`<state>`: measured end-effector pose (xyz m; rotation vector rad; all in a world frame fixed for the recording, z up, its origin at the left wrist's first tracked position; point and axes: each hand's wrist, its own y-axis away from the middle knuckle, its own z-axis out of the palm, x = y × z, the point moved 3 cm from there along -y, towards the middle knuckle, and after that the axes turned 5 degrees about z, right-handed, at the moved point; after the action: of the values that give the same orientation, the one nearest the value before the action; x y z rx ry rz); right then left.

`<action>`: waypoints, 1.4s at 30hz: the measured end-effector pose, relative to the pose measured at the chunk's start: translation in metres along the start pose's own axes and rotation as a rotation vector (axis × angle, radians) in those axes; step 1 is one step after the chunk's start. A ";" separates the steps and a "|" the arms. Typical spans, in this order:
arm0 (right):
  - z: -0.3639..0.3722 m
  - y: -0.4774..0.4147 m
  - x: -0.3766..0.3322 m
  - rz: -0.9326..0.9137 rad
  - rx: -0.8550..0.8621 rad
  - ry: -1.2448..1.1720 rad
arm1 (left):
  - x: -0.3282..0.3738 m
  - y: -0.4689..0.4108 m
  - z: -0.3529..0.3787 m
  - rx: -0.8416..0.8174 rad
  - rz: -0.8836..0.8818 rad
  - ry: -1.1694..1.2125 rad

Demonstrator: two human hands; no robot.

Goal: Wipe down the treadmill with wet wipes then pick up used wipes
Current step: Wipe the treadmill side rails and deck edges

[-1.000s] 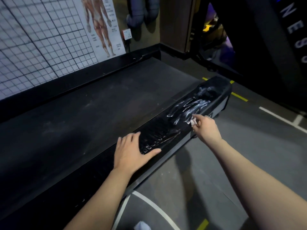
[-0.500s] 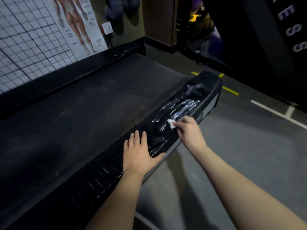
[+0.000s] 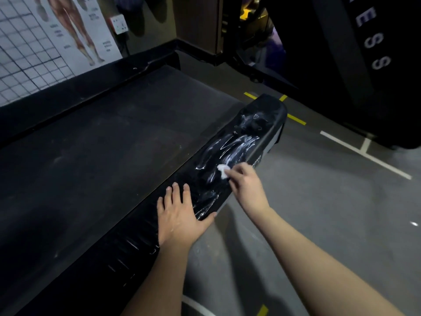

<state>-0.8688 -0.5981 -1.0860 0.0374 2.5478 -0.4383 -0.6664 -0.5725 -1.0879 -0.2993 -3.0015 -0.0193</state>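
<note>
Obs., head view. R hand [image 3: 245, 187] pinches a small balled white wipe [image 3: 222, 171] between thumb and fingertips. The wipe sits on top of the treadmill's black side rail [image 3: 262, 124], at the near end of the wet streaks [image 3: 239, 144].

Change vs 1 s ago: the wipe was then at the rail's outer edge. Half a sec ago it had come onto the top face, nearer the L hand. Now it is mid-width again, just below the streaked patch. So short back-and-forth strokes, working toward the person.

L hand [image 3: 180, 216]: unchanged in role. Flat, fingers straight and slightly spread on the rail top, thumb hooked over the outer edge, holding nothing. Apart from the wipe, not touching it.

Wipe is tiny and blurred; prob. pressed to the surface, can't confirm contact.

Meaning: far end of rail looks done (wet sheen). The part of the rail nearer than the L hand looks dry, and so does the belt [image 3: 114, 144]. Wipe-down early/mid; pick-up not yet begun.
</note>
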 end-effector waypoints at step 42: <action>-0.019 -0.134 0.069 0.274 -0.072 0.181 | 0.000 -0.001 0.004 0.035 -0.017 0.005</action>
<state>-0.9523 -0.7231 -1.0664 0.4111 2.6799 -0.2451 -0.6674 -0.5737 -1.0920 -0.2689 -2.9963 0.0314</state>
